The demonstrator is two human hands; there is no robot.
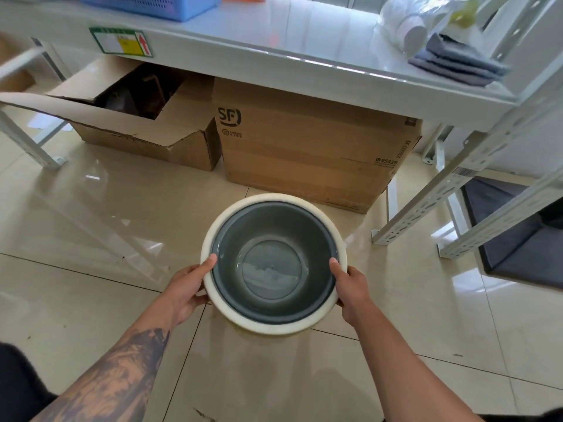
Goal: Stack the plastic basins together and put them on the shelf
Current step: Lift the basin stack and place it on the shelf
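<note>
Nested basins held at both rims above the floor, shelf not yet reached.

2 round plastic basins are nested: the dark grey inner basin (pixel 271 254) sits inside the cream-white outer basin (pixel 210 239), carried above the glossy tiled floor (pixel 106 208) in front of the white metal shelf (pixel 304 41). The left hand (pixel 189 284) and right hand (pixel 350 284) each clasp an opposite side of the rim, thumbs hooked over it, fingers underneath out of sight. Judged light, stiff and smooth, so possibly slippery; the rolled rim is the sound hold. The shelf surface between the blue perforated basket (pixel 152 4) and folded grey cloths (pixel 457 62) appears free.
</note>
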